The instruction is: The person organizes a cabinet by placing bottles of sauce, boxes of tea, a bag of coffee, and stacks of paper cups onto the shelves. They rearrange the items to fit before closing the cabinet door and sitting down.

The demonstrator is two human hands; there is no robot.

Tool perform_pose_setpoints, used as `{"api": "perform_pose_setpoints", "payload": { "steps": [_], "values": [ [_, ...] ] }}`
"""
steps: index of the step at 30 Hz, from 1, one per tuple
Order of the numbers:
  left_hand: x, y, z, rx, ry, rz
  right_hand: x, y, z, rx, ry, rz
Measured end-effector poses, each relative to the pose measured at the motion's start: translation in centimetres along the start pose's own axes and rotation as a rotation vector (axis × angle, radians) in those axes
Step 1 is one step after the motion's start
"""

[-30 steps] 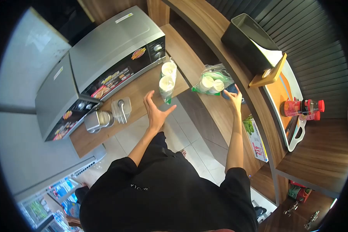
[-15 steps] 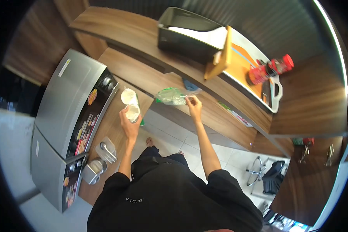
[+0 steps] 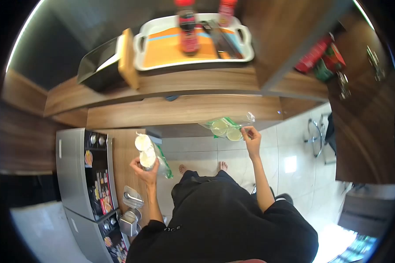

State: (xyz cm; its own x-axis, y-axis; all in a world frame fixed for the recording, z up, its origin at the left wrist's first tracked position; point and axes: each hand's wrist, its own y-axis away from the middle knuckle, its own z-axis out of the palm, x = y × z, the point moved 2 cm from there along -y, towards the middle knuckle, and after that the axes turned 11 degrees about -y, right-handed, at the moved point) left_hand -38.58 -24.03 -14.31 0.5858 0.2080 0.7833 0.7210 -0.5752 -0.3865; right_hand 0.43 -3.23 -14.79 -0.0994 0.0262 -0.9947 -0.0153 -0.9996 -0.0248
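My left hand (image 3: 145,172) grips a clear and green plastic pack of white cups (image 3: 147,158), two round white stacks side by side with their ends facing up. The pack is held tilted at the edge of the wooden counter. In my right hand (image 3: 252,141), thumb and fingers pinch a clear plastic bag with green print (image 3: 224,125), hanging in front of the wooden shelf. Two pale round shapes show through this bag; I cannot make out exactly what they are.
A white tray (image 3: 149,65) with sauce bottles (image 3: 188,37) and dark utensils stands on the upper shelf (image 3: 197,81), beside a black box (image 3: 98,65). On the left are a grey appliance (image 3: 74,171) and clear and metal containers (image 3: 129,221). Red packets (image 3: 316,55) lie at right.
My view has turned toward the right. The right-hand bag has swung so its two round shapes now face me. Both hands keep their holds.
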Motion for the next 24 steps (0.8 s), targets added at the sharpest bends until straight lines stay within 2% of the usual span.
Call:
{"api": "perform_pose_setpoints", "payload": {
  "steps": [2, 4, 7, 10, 13, 19, 24],
  "values": [
    [3.5, 2.2, 2.2, -0.093, 0.116, 0.074, -2.2, 1.4, -4.8, 0.095, -0.012, -0.012],
    [7.2, 4.1, 4.4, -0.188, 0.187, 0.151, -4.4, 2.4, -9.2, 0.187, 0.051, -0.144],
    [14.1, 6.5, 6.8, -0.270, 0.124, 0.522, -9.0, 3.5, -14.2, 0.325, 0.122, -0.244],
    [19.9, 8.6, 9.5, -0.315, 0.206, 0.692, -13.8, 3.7, -18.6, 0.432, 0.058, -0.353],
    [25.5, 9.3, 11.9, -0.325, 0.507, 0.739, -17.8, 3.0, -21.8, 0.434, -0.004, -0.463],
    [35.1, 8.3, 13.3, -0.274, 0.723, 0.793, -22.3, 2.2, -24.5, 0.497, -0.128, -0.559],
    [40.0, 6.4, 14.7, -0.171, 0.780, 0.870, -25.2, 1.3, -23.5, 0.585, -0.246, -0.612]
  ]
}}
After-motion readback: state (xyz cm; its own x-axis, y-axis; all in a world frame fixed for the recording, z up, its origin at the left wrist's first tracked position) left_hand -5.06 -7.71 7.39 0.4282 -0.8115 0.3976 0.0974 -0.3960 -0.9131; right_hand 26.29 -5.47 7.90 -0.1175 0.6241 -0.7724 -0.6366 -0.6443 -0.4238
